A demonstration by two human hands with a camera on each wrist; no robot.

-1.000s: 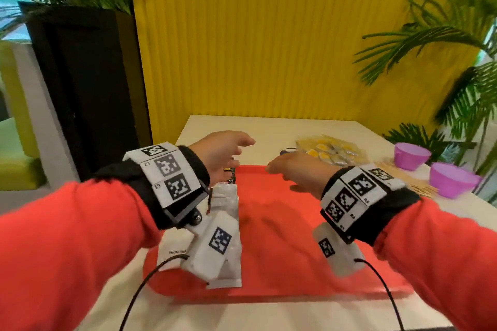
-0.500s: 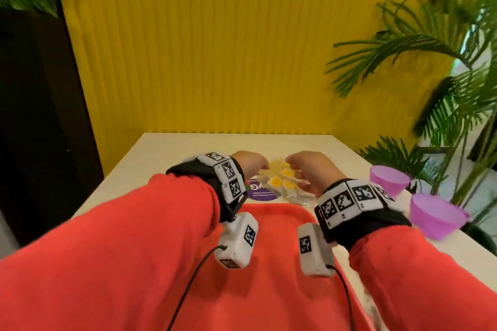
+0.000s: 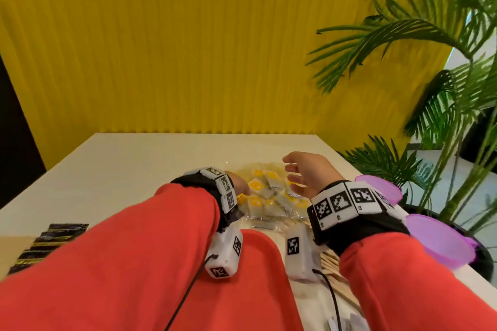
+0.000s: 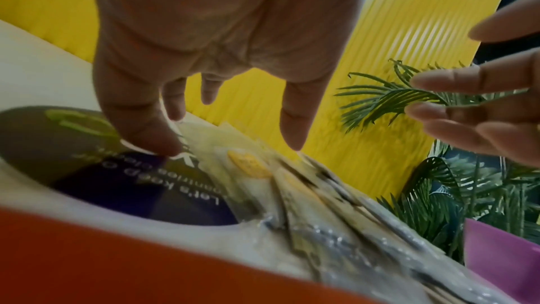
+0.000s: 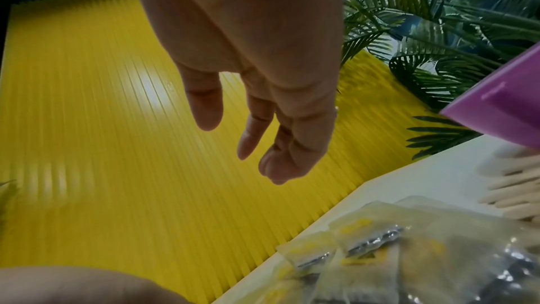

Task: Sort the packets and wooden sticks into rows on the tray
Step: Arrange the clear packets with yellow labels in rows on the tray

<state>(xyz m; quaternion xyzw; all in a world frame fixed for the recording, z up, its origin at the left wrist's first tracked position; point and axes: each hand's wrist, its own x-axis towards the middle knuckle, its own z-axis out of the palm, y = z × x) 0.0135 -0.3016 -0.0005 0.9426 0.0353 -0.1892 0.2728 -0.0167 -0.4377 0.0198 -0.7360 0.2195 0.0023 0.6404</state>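
A clear bag of yellow-and-white packets lies on the table just beyond the red tray. My left hand is at the bag's left edge. In the left wrist view the left hand points its straight fingers down and one fingertip touches the bag beside a round sticker. My right hand hovers above the bag with fingers spread and holds nothing; the right hand hangs relaxed over the bag. Wooden sticks lie right of the tray.
Black-and-yellow packets lie in a row on the table at the left. Two purple bowls stand at the table's right edge, with palm plants behind them. A yellow ribbed wall closes the far side.
Both hands moved from above the tray forward to the bag of yellow packets. In the last half second the right hand lifted off the bag and spread its fingers.
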